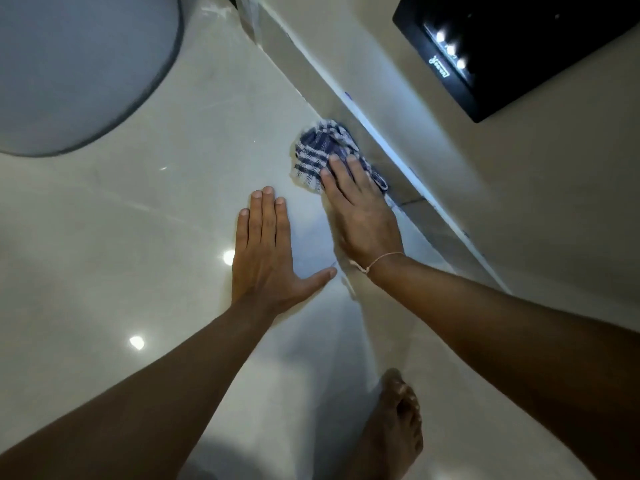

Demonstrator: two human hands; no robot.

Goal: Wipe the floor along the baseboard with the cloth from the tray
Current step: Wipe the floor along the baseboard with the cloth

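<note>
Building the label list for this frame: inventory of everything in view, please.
cloth: one, blue-white checked, bunched at the baseboard
floor: one, pale glossy tile, most of view
baseboard: one, grey, white-edged, along wall
wall: one, beige, right
panel: one, black, top right on wall
mat: one, grey, top left
wrist string: one, pale, right wrist
foot: one, bare, bottom centre
left hand: one, flat on floor
right hand: one, flat, pressing cloth

Dim, cool indoor light, glossy floor throwing back small white glare spots, three more mirrored in the black screen, soft shadows along the bottom edge, wide-angle bending at the borders, slight softness throughout.
</note>
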